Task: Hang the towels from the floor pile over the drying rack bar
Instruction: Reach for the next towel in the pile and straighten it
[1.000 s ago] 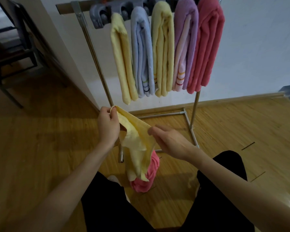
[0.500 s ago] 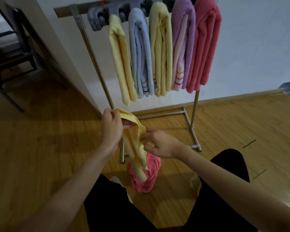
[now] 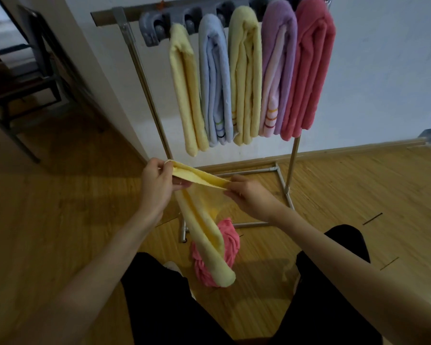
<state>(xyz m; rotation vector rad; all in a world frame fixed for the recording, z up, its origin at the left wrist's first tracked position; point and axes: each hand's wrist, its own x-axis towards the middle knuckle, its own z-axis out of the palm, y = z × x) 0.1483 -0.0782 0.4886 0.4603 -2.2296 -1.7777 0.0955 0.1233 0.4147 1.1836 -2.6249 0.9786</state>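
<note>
The left hand [image 3: 157, 188] and right hand [image 3: 249, 195] each pinched one end of the top edge of a pale yellow terry towel [image 3: 204, 220], held stretched between them below the metal drying rack bar [image 3: 135, 14]. The towel's lower end hung over a crumpled pink towel [image 3: 228, 247] on the wooden floor [image 3: 60, 220]. Five folded towels hung on the bar.

Both arms extended forward; left hand [image 3: 157, 186] and right hand [image 3: 249, 195] each pinching an edge, fingers curled.
</note>
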